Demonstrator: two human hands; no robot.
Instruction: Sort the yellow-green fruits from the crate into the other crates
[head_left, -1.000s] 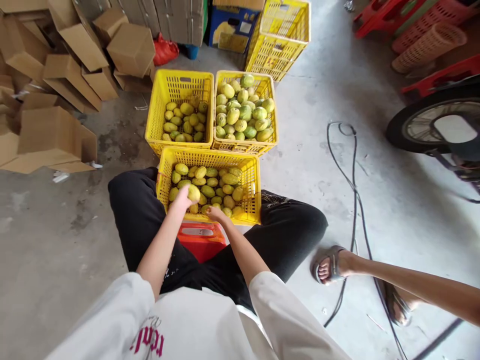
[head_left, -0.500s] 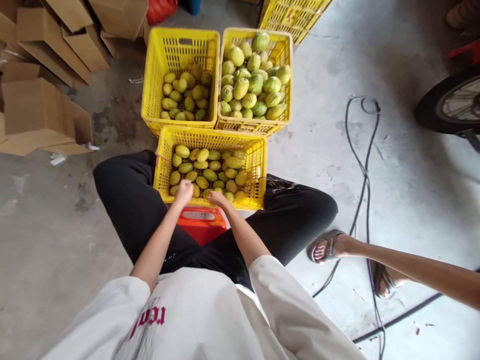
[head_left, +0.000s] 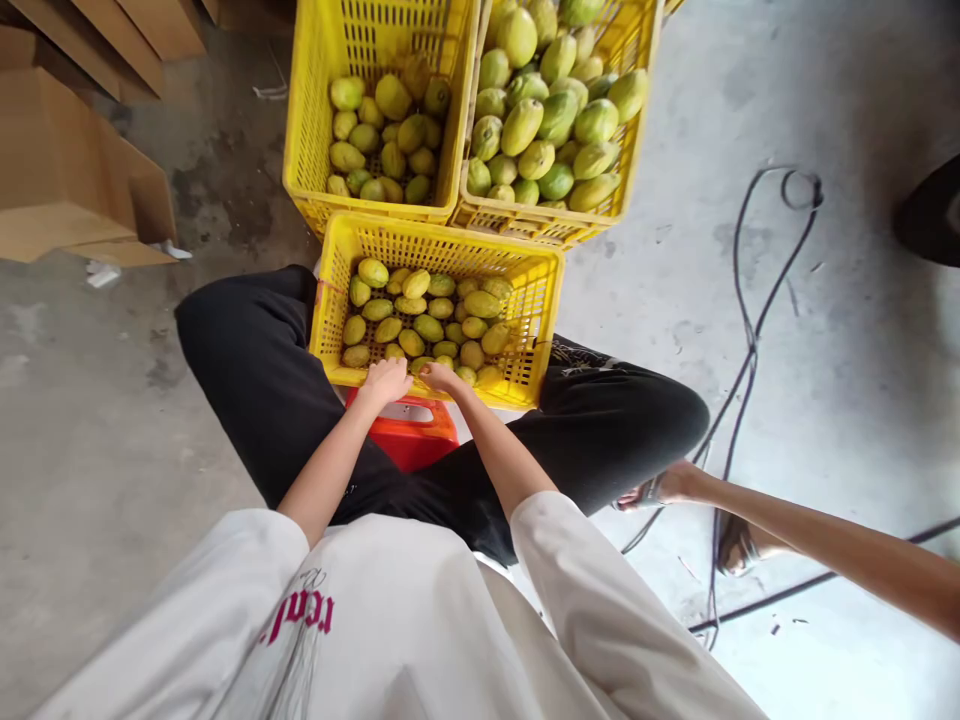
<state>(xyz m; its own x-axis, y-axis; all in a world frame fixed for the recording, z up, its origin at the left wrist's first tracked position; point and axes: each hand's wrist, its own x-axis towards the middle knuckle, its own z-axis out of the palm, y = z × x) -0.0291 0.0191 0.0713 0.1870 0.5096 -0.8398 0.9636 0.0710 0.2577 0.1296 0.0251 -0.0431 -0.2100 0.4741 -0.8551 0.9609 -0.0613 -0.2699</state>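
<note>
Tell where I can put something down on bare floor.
Bare floor lies between the right crate and black cable, and left of the left knee below the cardboard box. Crowded: the near crate, where left hand and right hand are close to fruit.

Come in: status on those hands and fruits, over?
Left hand, right hand close together at nearest yellow crate; grip unclear. Yellow-green fruits inside. Black trouser legs either side.

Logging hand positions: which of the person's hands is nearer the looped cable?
Right. The right hand is by the near rim of the front crate, left of the looped cable; the left hand is farther left.
</note>
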